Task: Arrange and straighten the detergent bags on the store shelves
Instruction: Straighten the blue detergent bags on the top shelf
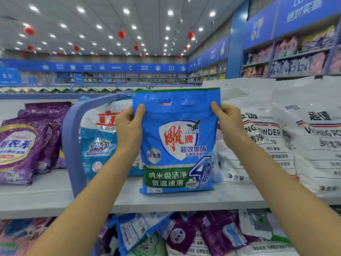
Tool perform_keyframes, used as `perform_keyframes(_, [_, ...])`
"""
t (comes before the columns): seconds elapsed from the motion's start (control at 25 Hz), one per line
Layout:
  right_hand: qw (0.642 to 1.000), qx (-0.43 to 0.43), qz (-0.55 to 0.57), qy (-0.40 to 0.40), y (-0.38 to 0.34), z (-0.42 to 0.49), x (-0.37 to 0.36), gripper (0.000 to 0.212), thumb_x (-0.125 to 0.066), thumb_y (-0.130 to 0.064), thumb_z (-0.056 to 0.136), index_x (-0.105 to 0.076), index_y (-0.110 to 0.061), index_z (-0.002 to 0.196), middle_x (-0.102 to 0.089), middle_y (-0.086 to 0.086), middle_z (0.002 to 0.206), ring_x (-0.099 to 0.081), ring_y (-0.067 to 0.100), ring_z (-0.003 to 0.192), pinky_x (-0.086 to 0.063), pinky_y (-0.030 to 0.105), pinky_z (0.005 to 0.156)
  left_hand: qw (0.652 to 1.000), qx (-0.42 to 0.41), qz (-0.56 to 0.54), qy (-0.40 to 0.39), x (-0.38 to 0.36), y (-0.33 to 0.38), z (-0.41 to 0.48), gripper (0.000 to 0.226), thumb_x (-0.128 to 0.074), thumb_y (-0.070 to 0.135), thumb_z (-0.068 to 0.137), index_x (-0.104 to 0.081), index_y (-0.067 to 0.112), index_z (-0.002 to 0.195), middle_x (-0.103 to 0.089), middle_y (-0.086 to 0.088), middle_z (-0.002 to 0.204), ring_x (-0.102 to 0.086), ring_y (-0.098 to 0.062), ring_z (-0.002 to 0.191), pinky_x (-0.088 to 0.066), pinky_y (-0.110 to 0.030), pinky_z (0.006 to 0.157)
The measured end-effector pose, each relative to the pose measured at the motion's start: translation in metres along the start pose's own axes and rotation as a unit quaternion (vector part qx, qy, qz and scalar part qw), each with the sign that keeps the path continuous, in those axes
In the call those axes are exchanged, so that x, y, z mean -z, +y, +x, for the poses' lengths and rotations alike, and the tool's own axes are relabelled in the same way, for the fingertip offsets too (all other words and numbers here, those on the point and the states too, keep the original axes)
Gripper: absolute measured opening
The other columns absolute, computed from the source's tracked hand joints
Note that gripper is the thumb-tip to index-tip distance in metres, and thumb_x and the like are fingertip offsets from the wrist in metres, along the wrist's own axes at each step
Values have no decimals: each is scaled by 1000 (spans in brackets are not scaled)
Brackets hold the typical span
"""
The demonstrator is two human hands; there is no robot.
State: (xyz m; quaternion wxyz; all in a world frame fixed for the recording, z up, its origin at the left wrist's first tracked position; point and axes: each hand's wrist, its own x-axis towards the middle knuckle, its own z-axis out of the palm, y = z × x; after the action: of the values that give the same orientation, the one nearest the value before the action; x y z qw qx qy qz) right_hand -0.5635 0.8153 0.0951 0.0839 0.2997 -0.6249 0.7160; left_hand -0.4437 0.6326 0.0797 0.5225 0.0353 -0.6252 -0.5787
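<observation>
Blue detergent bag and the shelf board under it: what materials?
The blue detergent bag looks like glossy plastic film: glare specks, fine wrinkles. The shelf board looks like matte painted metal, pale and smooth, though laminate is possible.

Covered and blurred
Blue bag (pixel 177 141) covers part of the red-lettered bag (pixel 99 137); far shelves (pixel 110 77) hold blurred goods, possibly kitchenware.

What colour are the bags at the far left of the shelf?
Purple bags, with white and gold labels, clearest in the head view.
</observation>
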Motion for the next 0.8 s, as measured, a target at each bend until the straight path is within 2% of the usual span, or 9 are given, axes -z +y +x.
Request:
perform_keyframes(0.08, [1000,19,-24,-6,-5,3,0,26,-50,-21,95,-63,-9,74,-65,0,75,-62,1,58,-52,27,60,1000,-6,2,-6,2,1,10,24,-51,18,95,-64,18,74,-69,14,63,-65,-3,64,-54,-24,58])
perform_keyframes(0.2, [1000,7,17,-4,-3,-1,-3,26,-49,-27,95,-62,-17,75,-66,-3,79,-63,-1,63,-51,21,60,1000,21,-12,-11,4,-6,15,26,-51,22,95,-66,16,74,-69,13,64,-65,-4,63,-54,-25,59])
perform_keyframes(0.32, [987,-73,66,-125,26,-14,4,27,-55,-45,86,-64,-22,96,-69,-4,102,-67,8,91,-54,27,80,999,41,-31,-3,0,-5,19,26,-51,23,95,-66,16,75,-70,14,63,-66,-3,62,-55,-22,58])
perform_keyframes(0.36, [982,-89,51,-158,35,-19,7,31,-58,-45,82,-63,-21,101,-70,-4,103,-67,10,92,-55,29,80,998,47,-30,-4,-1,-3,20,26,-51,23,95,-66,17,74,-69,15,61,-66,-1,60,-54,-20,57])
perform_keyframes(0.4, [981,-95,31,-165,41,-23,10,31,-59,-40,80,-64,-18,101,-72,-4,97,-68,10,87,-57,28,76,998,52,-29,-3,-1,-2,20,26,-52,23,94,-65,17,73,-68,15,59,-65,0,58,-54,-19,55])
perform_keyframes(0.56, [994,-63,23,-83,47,-26,6,10,-57,-18,88,-64,-13,84,-72,-1,79,-69,9,66,-57,23,61,997,75,-33,0,-1,1,20,29,-50,27,95,-63,16,72,-67,15,56,-62,1,54,-51,-19,54])
perform_keyframes(0.68, [989,-89,75,-92,53,-39,2,15,-57,-27,82,-62,-16,91,-72,-3,87,-69,11,75,-57,24,66,988,135,-40,-58,13,-7,12,31,-46,45,94,-63,21,86,-70,13,75,-65,-3,71,-51,-24,70])
perform_keyframes(0.76, [986,-100,69,-114,62,-56,10,19,-56,-27,82,-59,-19,99,-70,-3,96,-68,9,83,-55,19,67,977,179,6,-120,30,-28,-12,46,-54,62,77,-61,23,101,-67,7,101,-63,-12,95,-49,-30,84])
perform_keyframes(0.8, [987,-101,45,-113,67,-66,14,19,-57,-25,84,-57,-20,103,-68,-3,101,-67,9,86,-53,17,66,969,192,54,-149,40,-37,-32,58,-58,65,67,-57,24,108,-64,5,110,-60,-14,103,-48,-28,85])
